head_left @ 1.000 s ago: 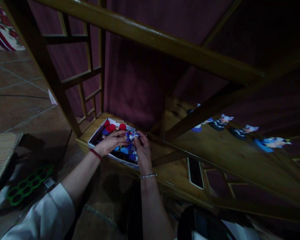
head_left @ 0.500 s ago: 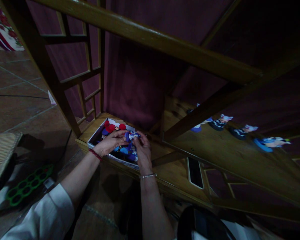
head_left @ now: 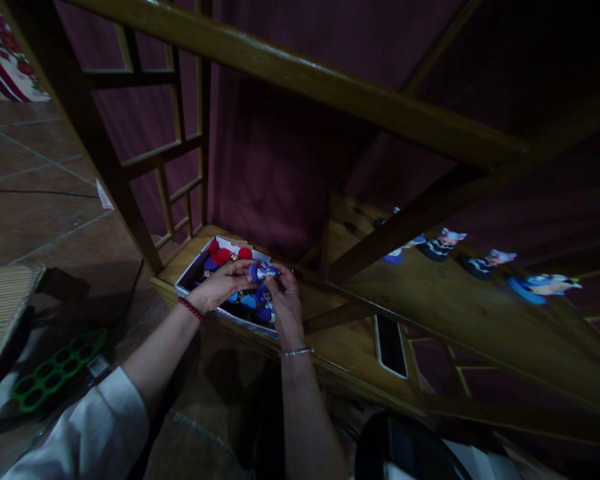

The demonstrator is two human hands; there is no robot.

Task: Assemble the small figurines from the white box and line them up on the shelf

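Observation:
Both hands hold a small blue-and-white figurine [head_left: 264, 273] just over an open white box [head_left: 184, 285]. My left hand [head_left: 225, 285] grips its base end from the left, fingers closed round it. From the right, my right hand [head_left: 286, 299] pinches the other end between thumb and fingers. Inside the box lie more figurines, among them one with red round parts [head_left: 221, 255] and one with a light blue base [head_left: 248, 301]. The hands hide part of the box's contents.
A phone [head_left: 391, 345] lies on the lower wooden shelf [head_left: 343, 343]. Several figurines stand on the raised shelf [head_left: 440, 310] at right. A wooden bar [head_left: 300, 70] crosses above, and lattice [head_left: 153, 157] stands at left. A green tray with round holes [head_left: 60, 367] is low at left.
The figurine has turned slightly between my fingers and lies a little more level. Both hands stay over the box, and the other things have not moved.

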